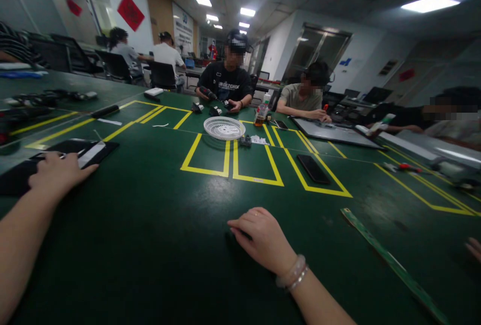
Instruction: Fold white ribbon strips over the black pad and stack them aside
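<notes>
My left hand lies palm down at the left, fingers spread and thumb stretched out, on or just over a flat black sheet-like object. Beside its thumb, a white strip lies on that black object. What is under the palm is hidden. My right hand, with beaded bracelets at the wrist, rests on the green table near the middle. Its fingers are loosely bent, with a gap between thumb and forefinger, and nothing shows in it. A long thin green strip lies to its right.
Yellow tape outlines mark the table. Ahead are a white round basket-like part, a black phone and a bottle. Across the table one person holds a power tool; another person works beside a flat panel.
</notes>
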A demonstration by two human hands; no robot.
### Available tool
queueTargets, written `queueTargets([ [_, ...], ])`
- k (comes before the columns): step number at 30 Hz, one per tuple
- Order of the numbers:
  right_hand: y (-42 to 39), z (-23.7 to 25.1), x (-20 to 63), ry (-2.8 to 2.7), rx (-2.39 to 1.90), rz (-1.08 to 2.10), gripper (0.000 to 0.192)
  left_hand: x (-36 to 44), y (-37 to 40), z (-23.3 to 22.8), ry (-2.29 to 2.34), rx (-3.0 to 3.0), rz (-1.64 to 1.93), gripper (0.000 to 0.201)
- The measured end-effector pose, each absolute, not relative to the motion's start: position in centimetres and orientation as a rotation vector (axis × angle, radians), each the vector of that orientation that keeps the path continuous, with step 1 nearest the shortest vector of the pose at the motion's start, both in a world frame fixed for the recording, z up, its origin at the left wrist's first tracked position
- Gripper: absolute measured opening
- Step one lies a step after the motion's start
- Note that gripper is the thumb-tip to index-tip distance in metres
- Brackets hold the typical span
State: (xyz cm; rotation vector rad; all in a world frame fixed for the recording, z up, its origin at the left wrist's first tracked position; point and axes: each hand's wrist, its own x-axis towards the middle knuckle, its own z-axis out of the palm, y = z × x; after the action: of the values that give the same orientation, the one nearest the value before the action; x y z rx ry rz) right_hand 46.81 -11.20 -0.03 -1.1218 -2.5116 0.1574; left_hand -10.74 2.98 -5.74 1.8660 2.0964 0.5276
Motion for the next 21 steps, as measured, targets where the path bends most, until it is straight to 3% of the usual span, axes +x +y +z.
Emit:
queueTargets([
  [3, -11.2, -0.1, 46.8, -2.513, -1.116, 0.15, 0.019, -10.2, 3.4, -5.9, 2.486, 1.71, 0.83, 0.092],
  [6, -11.2, -0.2, 46.8, -2.513, -1.127, 0.142, 0.019, -8.8, 3.7, -5.4, 2.383, 1.832, 0.875, 0.114],
  [9, -11.2, -0.4, 46.8, -2.517, -1.132, 0.14, 0.019, -5.3, 3.6, -3.9, 2.217, 1.951, 0.824, 0.121],
  [11, -11.2, -0.3, 46.8, -2.509, -1.119, 0.134, 0.02, -1.8, 3.1, -2.7, 2.04, 2.047, 0.78, 0.116],
  [17, -11.3, 0.3, 46.7, -2.487, -1.068, 0.059, 0.029, 9.4, -0.9, -1.3, 1.312, 2.352, 0.585, 0.07],
  [21, -11.4, 0.4, 46.7, -2.528, -1.089, 0.088, 0.039, 14.4, -4.2, -1.3, 0.969, 2.396, 0.474, 0.071],
])
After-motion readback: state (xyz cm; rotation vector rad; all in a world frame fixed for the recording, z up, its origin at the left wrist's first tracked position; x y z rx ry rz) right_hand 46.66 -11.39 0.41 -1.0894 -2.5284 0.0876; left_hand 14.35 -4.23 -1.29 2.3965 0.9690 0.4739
